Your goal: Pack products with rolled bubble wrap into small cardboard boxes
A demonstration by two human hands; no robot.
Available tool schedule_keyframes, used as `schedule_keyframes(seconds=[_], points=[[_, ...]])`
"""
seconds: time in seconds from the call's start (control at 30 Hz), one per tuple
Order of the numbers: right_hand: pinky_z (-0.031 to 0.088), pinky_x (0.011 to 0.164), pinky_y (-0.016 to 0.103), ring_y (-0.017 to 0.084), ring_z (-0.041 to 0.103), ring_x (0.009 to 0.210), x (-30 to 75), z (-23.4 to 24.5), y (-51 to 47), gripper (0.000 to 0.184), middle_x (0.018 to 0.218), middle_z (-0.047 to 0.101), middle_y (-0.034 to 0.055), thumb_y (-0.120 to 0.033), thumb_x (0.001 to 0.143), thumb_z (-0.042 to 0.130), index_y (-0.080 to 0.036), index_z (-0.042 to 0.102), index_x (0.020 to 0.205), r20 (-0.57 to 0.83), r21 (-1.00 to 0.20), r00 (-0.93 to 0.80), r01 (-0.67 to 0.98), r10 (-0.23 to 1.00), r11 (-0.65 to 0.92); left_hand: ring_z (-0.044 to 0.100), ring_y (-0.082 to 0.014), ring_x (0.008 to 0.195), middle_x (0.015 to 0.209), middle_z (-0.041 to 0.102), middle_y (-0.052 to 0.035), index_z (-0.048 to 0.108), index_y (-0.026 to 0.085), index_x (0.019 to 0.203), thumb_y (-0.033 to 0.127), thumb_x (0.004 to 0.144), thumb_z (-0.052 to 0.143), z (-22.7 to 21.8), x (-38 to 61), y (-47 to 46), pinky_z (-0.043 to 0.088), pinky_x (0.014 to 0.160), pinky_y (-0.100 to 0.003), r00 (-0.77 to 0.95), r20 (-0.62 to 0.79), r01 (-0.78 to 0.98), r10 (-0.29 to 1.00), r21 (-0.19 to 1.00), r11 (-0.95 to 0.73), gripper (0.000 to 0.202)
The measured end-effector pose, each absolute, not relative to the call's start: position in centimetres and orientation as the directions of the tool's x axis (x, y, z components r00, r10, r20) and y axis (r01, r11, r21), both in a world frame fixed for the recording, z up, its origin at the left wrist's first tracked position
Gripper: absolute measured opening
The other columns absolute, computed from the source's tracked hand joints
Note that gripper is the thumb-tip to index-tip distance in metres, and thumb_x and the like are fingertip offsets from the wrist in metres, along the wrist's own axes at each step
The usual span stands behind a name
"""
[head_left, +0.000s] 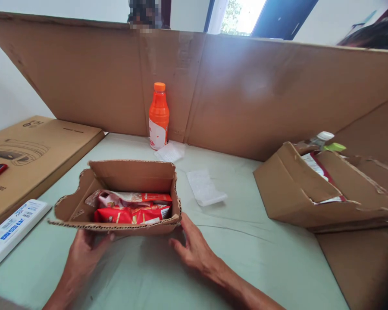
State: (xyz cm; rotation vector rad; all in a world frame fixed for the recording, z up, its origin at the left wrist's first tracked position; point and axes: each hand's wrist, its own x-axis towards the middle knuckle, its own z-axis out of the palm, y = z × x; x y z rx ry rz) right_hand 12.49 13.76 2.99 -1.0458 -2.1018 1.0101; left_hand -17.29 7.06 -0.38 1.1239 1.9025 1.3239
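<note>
A small open cardboard box (pixel 132 174) with rough-cut edges is between my hands in the head view, its opening tilted toward me. Red snack packets (pixel 132 214) lie inside it. My left hand (pixel 87 252) grips the box low at its front left; the thumb shows, while the other fingers are partly hidden by the box. At the front right corner, my right hand (pixel 194 243) holds the box's side, thumb in front and fingers partly out of sight behind the wall.
An orange bottle (pixel 159 116) stands by the tall cardboard panel (pixel 245 94). Clear plastic wrappers (pixel 206 187) lie on the table (pixel 239 258). A larger box (pixel 287 189) with items stands right. Left are a flat carton (pixel 51 146) and a white device (pixel 16 232). Someone's head shows beyond the panel.
</note>
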Motion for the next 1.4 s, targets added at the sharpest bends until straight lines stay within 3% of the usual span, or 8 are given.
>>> schedule_keyframes(seconds=[0.1, 0.23, 0.43, 0.6, 0.7, 0.8, 0.93, 1.4], points=[[0.05, 0.106, 0.044, 0.029, 0.059, 0.124, 12.8, 3.0, 15.2, 0.066, 0.141, 0.06, 0.0121, -0.02, 0.08, 0.059, -0.019, 0.048, 0.146, 0.184, -0.86, -0.394, 0.379, 0.9, 0.341, 0.059, -0.0342, 0.13, 0.141, 0.061, -0.0163, 0.05, 0.018, 0.134, 0.051, 0.064, 0.084, -0.2, -15.5, 10.8, 0.047, 0.111, -0.05, -0.487, -0.017, 0.131, 0.873, 0.987, 0.092, 0.085], [0.057, 0.087, 0.037, 0.025, 0.067, 0.103, 14.7, 3.4, 16.7, 0.058, 0.124, 0.069, 0.0094, -0.015, 0.077, 0.054, -0.02, 0.058, 0.134, 0.168, -0.855, -0.325, 0.422, 0.931, 0.301, 0.056, -0.034, 0.132, 0.141, 0.059, -0.0163, 0.05, 0.018, 0.136, 0.047, 0.068, 0.084, -0.3, -13.6, 14.1, 0.043, 0.114, -0.051, -0.412, -0.005, 0.086, 0.911, 0.995, 0.045, 0.081], [0.055, 0.094, 0.038, 0.023, 0.069, 0.105, 20.3, 5.9, 21.7, 0.03, 0.115, 0.075, 0.0074, -0.02, 0.093, 0.05, -0.023, 0.072, 0.112, 0.347, -0.631, -0.272, 0.64, 0.898, 0.438, 0.058, -0.0292, 0.128, 0.131, 0.064, -0.0115, 0.053, 0.02, 0.127, 0.043, 0.07, 0.085, -0.2, -13.4, 13.6, 0.046, 0.111, -0.041, -0.378, -0.01, 0.007, 0.926, 1.0, 0.013, 0.069], [0.045, 0.109, 0.043, 0.028, 0.058, 0.13, 22.4, 5.5, 26.4, 0.055, 0.139, 0.066, 0.0107, -0.003, 0.077, 0.051, -0.019, 0.068, 0.127, -0.008, -0.297, -0.449, 0.854, 0.893, 0.427, 0.06, -0.0258, 0.12, 0.125, 0.065, -0.0096, 0.055, 0.019, 0.126, 0.044, 0.074, 0.08, 0.5, -13.4, 13.0, 0.046, 0.107, -0.037, -0.393, -0.019, 0.019, 0.919, 0.999, 0.028, 0.063], [0.042, 0.111, 0.046, 0.031, 0.054, 0.136, 22.4, 5.0, 26.4, 0.05, 0.146, 0.059, 0.0138, -0.003, 0.078, 0.053, -0.018, 0.069, 0.123, -0.105, -0.203, -0.48, 0.868, 0.871, 0.453, 0.061, -0.0242, 0.114, 0.121, 0.065, -0.0085, 0.055, 0.018, 0.125, 0.044, 0.075, 0.078, 0.7, -13.4, 13.2, 0.047, 0.103, -0.036, -0.387, -0.004, 0.048, 0.922, 0.999, 0.024, 0.062], [0.044, 0.109, 0.042, 0.03, 0.059, 0.13, 22.6, 5.3, 25.1, 0.039, 0.141, 0.063, 0.0148, -0.008, 0.083, 0.055, -0.017, 0.071, 0.117, -0.103, -0.184, -0.467, 0.877, 0.878, 0.445, 0.062, -0.0222, 0.103, 0.111, 0.065, -0.0064, 0.055, 0.018, 0.12, 0.043, 0.076, 0.075, 0.7, -13.6, 13.4, 0.049, 0.094, -0.034, -0.376, 0.037, 0.115, 0.926, 0.993, 0.007, 0.054], [0.046, 0.107, 0.043, 0.03, 0.061, 0.125, 23.0, 6.0, 24.3, 0.046, 0.136, 0.066, 0.0149, -0.012, 0.086, 0.056, -0.016, 0.065, 0.13, -0.091, -0.17, -0.425, 0.898, 0.9, 0.407, 0.06, -0.0213, 0.094, 0.101, 0.065, -0.0044, 0.056, 0.018, 0.111, 0.041, 0.074, 0.072, 1.0, -13.6, 13.7, 0.049, 0.086, -0.033, -0.383, 0.061, 0.178, 0.922, 0.984, 0.009, 0.047], [0.043, 0.11, 0.042, 0.028, 0.058, 0.131, 23.6, 5.6, 25.1, 0.049, 0.142, 0.063, 0.0121, -0.011, 0.081, 0.055, -0.018, 0.067, 0.129, -0.046, -0.258, -0.444, 0.871, 0.895, 0.418, 0.064, -0.0262, 0.102, 0.105, 0.068, -0.008, 0.058, 0.017, 0.113, 0.038, 0.073, 0.068, 1.3, -12.2, 15.8, 0.052, 0.096, -0.042, -0.403, 0.119, 0.223, 0.908, 0.974, -0.029, 0.047]])
